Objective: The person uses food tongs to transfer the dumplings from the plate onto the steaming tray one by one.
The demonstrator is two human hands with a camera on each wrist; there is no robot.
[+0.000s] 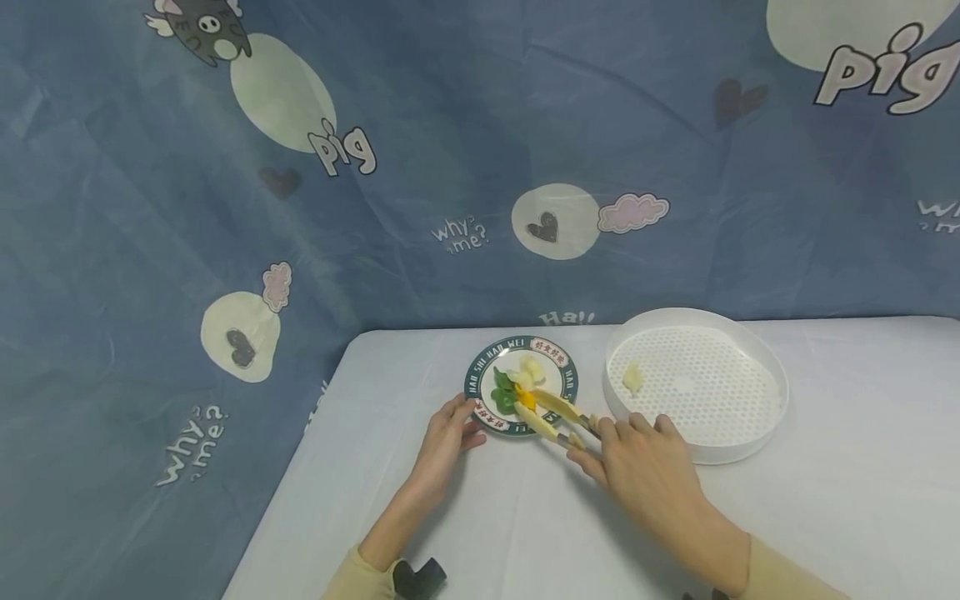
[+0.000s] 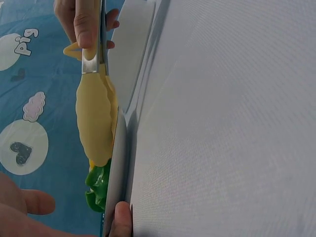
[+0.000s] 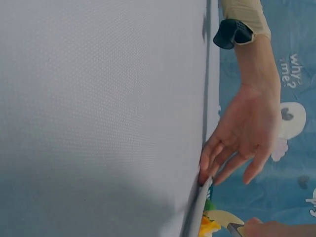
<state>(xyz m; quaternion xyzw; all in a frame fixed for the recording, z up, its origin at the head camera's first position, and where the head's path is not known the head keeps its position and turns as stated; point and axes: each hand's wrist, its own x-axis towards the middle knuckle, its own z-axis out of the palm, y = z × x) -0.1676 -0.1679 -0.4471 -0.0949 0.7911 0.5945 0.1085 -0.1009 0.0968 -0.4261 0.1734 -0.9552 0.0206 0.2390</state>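
Note:
My left hand holds the left rim of a small round plate with a dark green lettered border. In the right wrist view its fingers lie on both sides of the rim, thumb held apart. On the plate are glossy green pieces, pale yellow pieces and an orange-yellow piece. My right hand grips metal tongs with pale yellow scalloped ends. The tong ends reach over the plate on either side of the orange-yellow piece. In the left wrist view the tongs hide most food.
Right of the plate stands a round white tray with a raised wall and a perforated base. One pale yellow piece lies inside it, at the left. A white cloth covers the table; a blue printed curtain hangs behind.

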